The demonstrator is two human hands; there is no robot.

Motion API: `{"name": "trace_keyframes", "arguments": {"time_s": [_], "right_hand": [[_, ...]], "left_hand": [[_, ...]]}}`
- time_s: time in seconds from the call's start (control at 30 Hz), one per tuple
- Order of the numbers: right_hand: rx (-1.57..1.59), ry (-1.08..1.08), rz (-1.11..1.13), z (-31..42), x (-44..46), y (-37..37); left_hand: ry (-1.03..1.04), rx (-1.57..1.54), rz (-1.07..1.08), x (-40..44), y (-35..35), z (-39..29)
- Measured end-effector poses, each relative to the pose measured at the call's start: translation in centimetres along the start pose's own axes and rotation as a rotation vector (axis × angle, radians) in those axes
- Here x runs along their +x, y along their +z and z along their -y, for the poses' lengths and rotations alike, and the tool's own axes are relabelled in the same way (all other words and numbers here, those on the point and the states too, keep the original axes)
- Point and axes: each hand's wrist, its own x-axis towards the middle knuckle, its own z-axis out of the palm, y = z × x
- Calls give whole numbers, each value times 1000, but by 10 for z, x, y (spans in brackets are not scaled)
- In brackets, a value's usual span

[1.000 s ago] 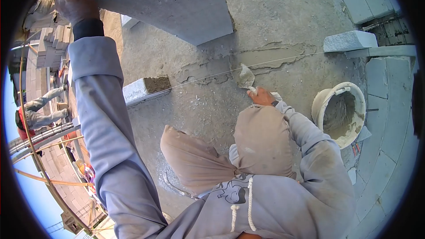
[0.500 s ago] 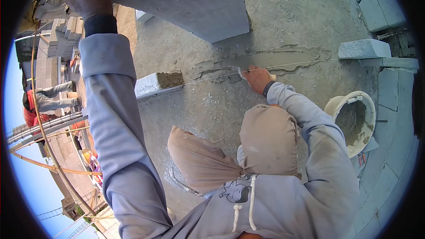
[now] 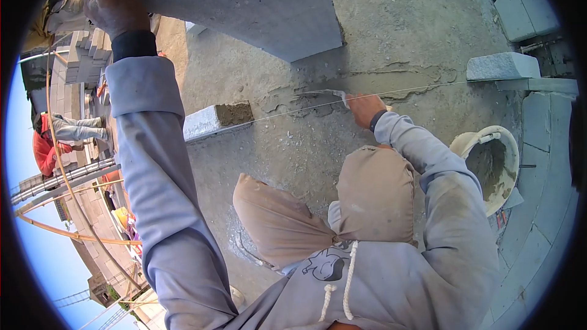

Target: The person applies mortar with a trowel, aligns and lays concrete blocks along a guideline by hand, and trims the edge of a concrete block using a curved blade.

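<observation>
Concrete floor (image 3: 403,18); left hand (image 3: 115,5) grips block (image 3: 244,6) to its right; right hand (image 3: 365,110) clasps trowel (image 3: 337,93), apparently touching mortar (image 3: 382,82).

The large, flat-faced grey block (image 3: 244,6) is matt and fairly smooth, finely pitted like masonry. Under it, the grey-brown floor (image 3: 403,18) looks like rough concrete, gritty and dusty, with a ragged-edged strip of damp grey mortar (image 3: 391,80). The narrow pale-bladed trowel (image 3: 323,92) is edge-on, hiding its finish. The pale oblong block with a brown end (image 3: 200,122) is coarse and grainy, its end crumbly. The round off-white bucket (image 3: 461,142) seems plastic, crusted with dried mortar. The grey hooded sweatshirt (image 3: 391,275) is soft matt cloth with twisted white cords (image 3: 350,281); the tan trousers (image 3: 376,195) are dull, creased fabric.
</observation>
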Motion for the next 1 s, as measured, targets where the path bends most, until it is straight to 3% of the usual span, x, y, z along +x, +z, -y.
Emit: {"name": "trace_keyframes", "arguments": {"time_s": [0.03,0.13,0.23,0.33,0.4,0.47,0.6,0.67,0.73,0.87,1.0], "right_hand": [[59,23,-10,2,-3,-4],[79,108,43,-1,1,14],[166,153,1,-13,-11,-6],[312,287,-18,-7,-46,-22],[335,438,-12,-20,-101,-41],[332,571,28,-28,-158,-68],[333,821,-34,-27,-308,-147],[138,944,-54,-32,-376,-168],[-27,1156,141,-44,-415,-180],[-251,1130,272,-106,-442,-113],[-89,1189,320,-125,-415,-33]], "left_hand": [[-30,13,-12,-3,-2,-4],[661,723,106,25,-33,36],[19,-210,208,9,-7,11],[273,207,193,13,-16,15],[699,542,159,7,-20,26],[645,565,259,55,-43,88],[569,640,196,60,-47,114],[570,671,189,63,-49,122],[574,685,192,65,-48,129],[586,711,189,74,-51,137],[464,684,235,73,-58,126]]}}
